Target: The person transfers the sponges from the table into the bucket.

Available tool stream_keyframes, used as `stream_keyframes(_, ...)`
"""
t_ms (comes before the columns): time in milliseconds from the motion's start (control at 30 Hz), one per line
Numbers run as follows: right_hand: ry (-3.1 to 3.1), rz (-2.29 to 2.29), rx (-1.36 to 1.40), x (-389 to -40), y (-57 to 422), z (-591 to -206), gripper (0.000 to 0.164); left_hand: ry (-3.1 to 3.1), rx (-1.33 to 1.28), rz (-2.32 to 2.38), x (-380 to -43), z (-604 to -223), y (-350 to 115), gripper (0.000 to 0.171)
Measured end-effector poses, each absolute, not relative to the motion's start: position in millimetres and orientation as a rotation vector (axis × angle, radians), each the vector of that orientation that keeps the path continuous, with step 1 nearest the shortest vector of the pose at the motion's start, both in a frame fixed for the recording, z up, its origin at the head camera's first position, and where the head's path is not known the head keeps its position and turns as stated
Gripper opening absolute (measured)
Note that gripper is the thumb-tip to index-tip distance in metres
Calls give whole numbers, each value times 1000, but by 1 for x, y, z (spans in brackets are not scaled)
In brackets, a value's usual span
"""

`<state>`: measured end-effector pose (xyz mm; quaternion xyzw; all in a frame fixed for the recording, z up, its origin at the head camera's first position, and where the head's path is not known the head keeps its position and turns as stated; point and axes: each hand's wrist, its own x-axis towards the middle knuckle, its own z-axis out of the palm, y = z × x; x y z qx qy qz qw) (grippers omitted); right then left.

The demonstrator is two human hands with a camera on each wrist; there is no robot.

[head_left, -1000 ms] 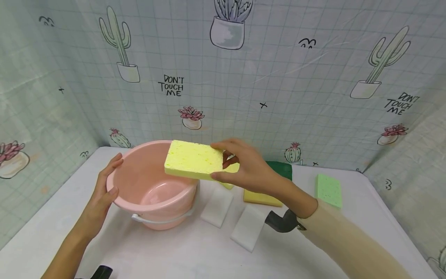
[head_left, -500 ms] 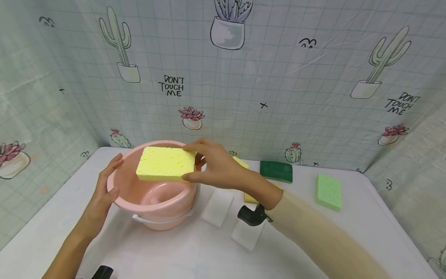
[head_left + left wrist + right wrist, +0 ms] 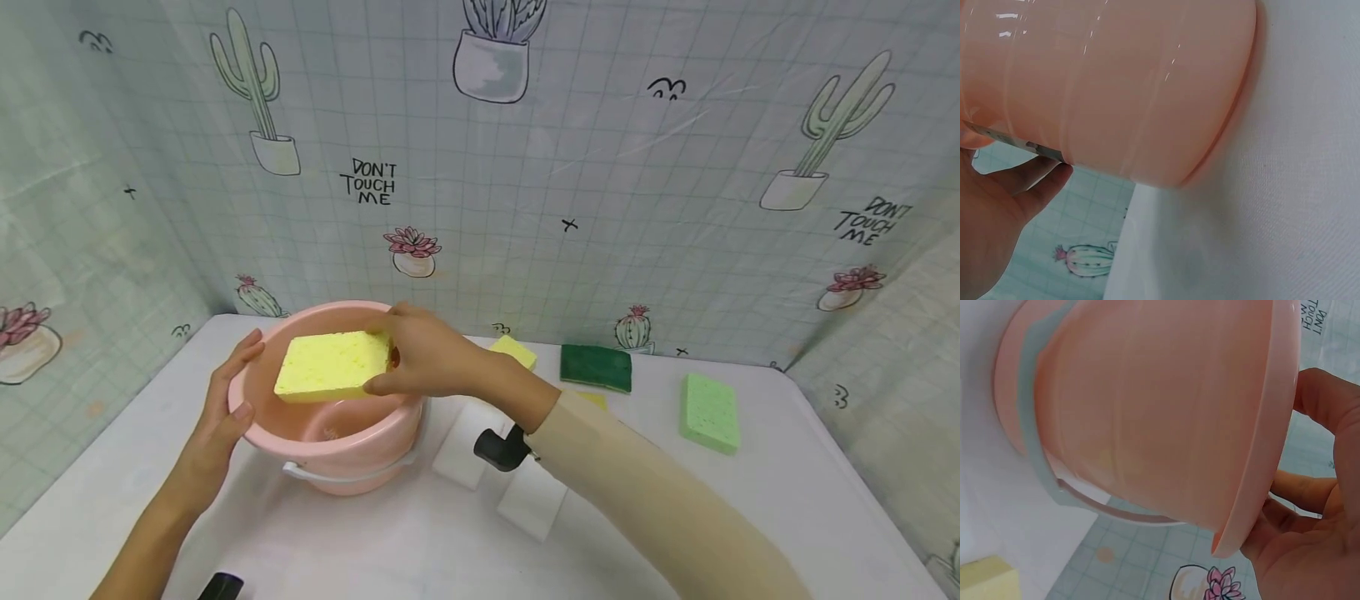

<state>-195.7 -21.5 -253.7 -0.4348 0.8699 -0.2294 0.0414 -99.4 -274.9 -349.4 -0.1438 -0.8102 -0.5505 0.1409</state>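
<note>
My right hand (image 3: 427, 354) pinches the end of a bright yellow sponge (image 3: 326, 367) between thumb and fingers. The sponge hangs level over the mouth of a pink bucket (image 3: 333, 446), within the rim's outline. At the bucket's left side my left hand (image 3: 217, 425) holds the rim, thumb at the edge and fingers along the outside. In the left wrist view, fingers of the left hand (image 3: 997, 219) touch the bucket's wall (image 3: 1129, 81). From the right wrist, the bucket (image 3: 1160, 412) hides the sponge, and the right hand (image 3: 1310, 519) shows beyond the rim.
Two white sponges (image 3: 532, 500) lie right of the bucket, partly under the right forearm. Behind them are a dark green scouring pad (image 3: 596, 367) and yellow sponges (image 3: 515, 352), partly covered. A light green sponge (image 3: 709, 412) lies farther right. A patterned curtain (image 3: 480, 167) borders the white table.
My right hand has carried the yellow sponge left and slightly down, from the bucket's right edge to over its opening. The left hand and bucket have stayed put.
</note>
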Motion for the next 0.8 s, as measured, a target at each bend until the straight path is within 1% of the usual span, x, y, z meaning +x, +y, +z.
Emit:
stream_keyframes(133,2643,-661,-1338,-200,-29,-256,43,-2314,-451,-1617,-99,-350,-276,58)
stream_keyframes(467,2571,-632,-1389,-202,-42,-260,32,-2309,-435,-1628,-100,-349,-274,58)
stream_keyframes(700,2532,-612,-1430,-201,-48,-261,44,-2330,-417,-1609,-100,-349,-273,59)
stream_keyframes(800,2540,-592,-1436,-201,-48,-261,42,-2323,-424,-1615,-101,-350,-273,59)
